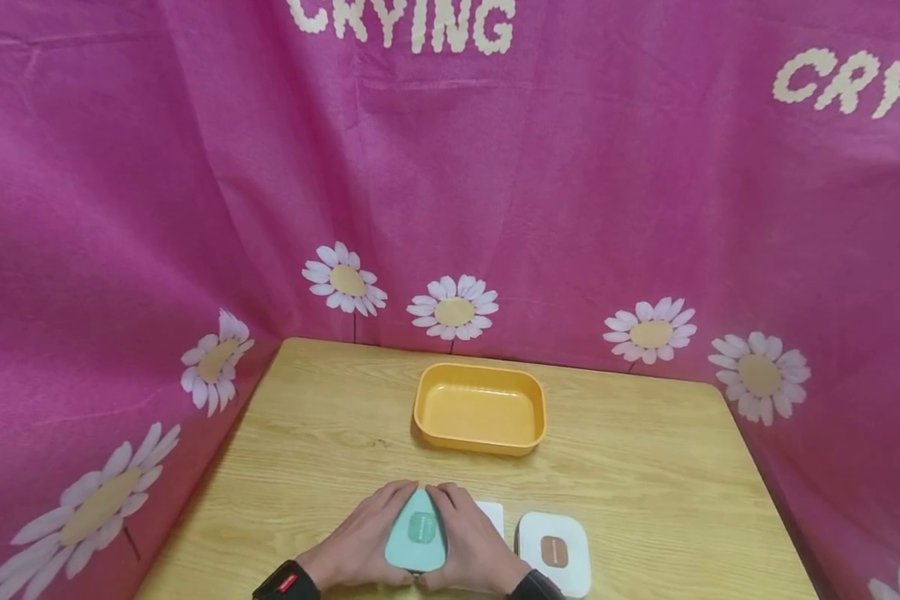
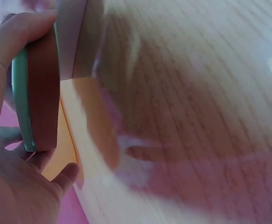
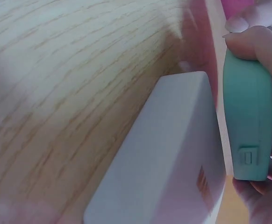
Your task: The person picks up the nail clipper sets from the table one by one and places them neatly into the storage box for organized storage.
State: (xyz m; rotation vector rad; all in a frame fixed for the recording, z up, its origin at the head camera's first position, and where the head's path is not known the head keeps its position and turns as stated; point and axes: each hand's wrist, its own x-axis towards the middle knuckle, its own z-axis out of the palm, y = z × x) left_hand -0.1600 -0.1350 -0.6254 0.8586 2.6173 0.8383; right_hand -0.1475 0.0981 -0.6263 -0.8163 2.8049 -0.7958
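Both hands hold a mint-green case (image 1: 417,533) above the near part of the table, one from each side. It has rounded corners and a darker green square label on top. My left hand (image 1: 363,533) grips its left side; in the left wrist view the case's side (image 2: 43,93) is brown below a green rim. My right hand (image 1: 474,542) holds the right side, where the right wrist view shows a small raised rectangle (image 3: 248,156). A flat white item (image 1: 492,516) is partly hidden behind the right hand. Right of that hand lies a white rounded case (image 1: 575,546) with a brown label.
An orange-yellow rectangular tray (image 1: 480,446) stands beyond the hands on the light wooden table (image 1: 645,467). Pink cloth (image 1: 570,192) with daisies and lettering hangs along the back and both sides. A white box (image 3: 159,140) fills the middle of the right wrist view.
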